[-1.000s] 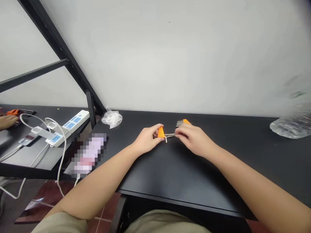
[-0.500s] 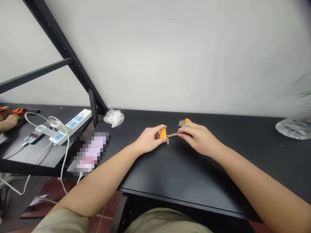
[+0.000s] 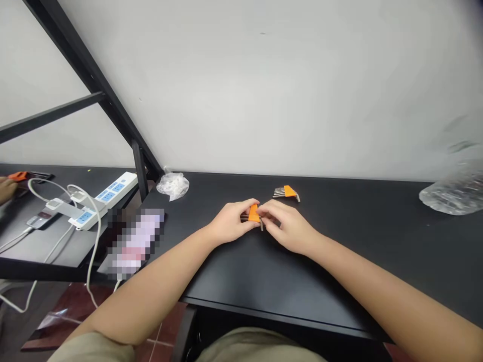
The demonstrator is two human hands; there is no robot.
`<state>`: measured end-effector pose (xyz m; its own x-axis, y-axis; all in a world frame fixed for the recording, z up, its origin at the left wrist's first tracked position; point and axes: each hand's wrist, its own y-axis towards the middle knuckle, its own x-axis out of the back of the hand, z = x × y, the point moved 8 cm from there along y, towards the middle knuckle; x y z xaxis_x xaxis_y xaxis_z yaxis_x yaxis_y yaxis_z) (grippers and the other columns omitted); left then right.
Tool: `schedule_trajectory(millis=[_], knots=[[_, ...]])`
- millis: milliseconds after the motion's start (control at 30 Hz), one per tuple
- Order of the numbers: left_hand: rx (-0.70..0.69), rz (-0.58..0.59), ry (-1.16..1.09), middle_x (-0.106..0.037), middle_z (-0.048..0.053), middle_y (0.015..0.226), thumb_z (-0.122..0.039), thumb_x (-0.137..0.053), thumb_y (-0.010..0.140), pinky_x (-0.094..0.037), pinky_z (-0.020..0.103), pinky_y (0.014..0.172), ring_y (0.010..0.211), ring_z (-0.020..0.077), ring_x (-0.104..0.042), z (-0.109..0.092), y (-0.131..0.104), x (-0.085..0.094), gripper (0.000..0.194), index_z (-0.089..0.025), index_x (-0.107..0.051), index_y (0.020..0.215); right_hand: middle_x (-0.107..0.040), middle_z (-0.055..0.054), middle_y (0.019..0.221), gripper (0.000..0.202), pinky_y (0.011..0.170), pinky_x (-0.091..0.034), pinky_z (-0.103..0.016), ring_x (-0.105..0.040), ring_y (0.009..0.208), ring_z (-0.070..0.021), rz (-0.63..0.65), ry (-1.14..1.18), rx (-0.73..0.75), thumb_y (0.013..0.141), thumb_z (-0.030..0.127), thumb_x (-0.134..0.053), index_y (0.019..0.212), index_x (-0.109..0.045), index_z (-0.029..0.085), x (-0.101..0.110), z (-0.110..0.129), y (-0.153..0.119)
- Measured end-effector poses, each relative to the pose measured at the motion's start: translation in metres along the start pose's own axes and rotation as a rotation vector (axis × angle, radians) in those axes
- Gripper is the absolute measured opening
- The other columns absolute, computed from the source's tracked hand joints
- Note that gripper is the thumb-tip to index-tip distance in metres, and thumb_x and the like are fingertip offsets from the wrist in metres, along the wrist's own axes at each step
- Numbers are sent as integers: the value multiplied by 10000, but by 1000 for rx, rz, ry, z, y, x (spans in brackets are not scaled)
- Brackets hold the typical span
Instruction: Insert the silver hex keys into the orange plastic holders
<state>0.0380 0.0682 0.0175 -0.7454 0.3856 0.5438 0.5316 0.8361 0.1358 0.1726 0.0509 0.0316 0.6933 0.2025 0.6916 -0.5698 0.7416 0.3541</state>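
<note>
Head view: left hand (image 3: 234, 221), pinching an orange holder (image 3: 253, 213); its hex keys (image 3: 245, 218) lie hand to hand, bent end beside the right hand (image 3: 289, 227), fingertips curled, grip uncertain. Second holder (image 3: 290, 191): beyond right hand.

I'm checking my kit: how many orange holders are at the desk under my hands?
2. One orange holder is in the left hand, beside the right hand; the second holder lies beyond them on the black desk. The hands might hide another.
</note>
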Motion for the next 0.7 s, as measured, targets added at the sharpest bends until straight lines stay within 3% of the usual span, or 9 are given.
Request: schedule_trajectory(millis=[133, 233, 333, 700], knots=[[10, -29, 3, -715, 1, 971, -269, -686, 873, -543, 301, 880, 884, 165, -677, 5, 0, 1, 431, -249, -590, 1292, -641, -64, 989, 117, 749, -539, -350, -621, 825, -191, -22, -152, -82, 973, 182, -525, 1000, -634, 214, 11, -23, 0], [38, -46, 4, -713, 1, 973, -282, -679, 883, -548, 312, 887, 875, 165, -681, 13, 1, 0, 486, -256, -560, 1353, -630, -85, 1016, 139, 792, -525, -366, -622, 890, -218, 72, -400, -92, 968, 194, -538, 976, -676, 206, 13, -38, -2], [47, -58, 4, -708, -2, 960, -284, -672, 886, -554, 306, 870, 854, 161, -681, 16, 1, 1, 488, -257, -558, 1359, -625, -91, 998, 130, 774, -519, -341, -629, 874, -217, 162, -499, -155, 958, 187, -545, 952, -675, 195, 8, -48, -4], [30, -61, -38, -700, -3, 976, -304, -689, 879, -560, 320, 926, 879, 161, -683, 14, 2, 4, 491, -259, -567, 1353, -636, -119, 1100, 163, 748, -512, -332, -662, 870, -229, 206, -638, -263, 967, 236, -541, 1074, -649, 178, 4, -54, -5]])
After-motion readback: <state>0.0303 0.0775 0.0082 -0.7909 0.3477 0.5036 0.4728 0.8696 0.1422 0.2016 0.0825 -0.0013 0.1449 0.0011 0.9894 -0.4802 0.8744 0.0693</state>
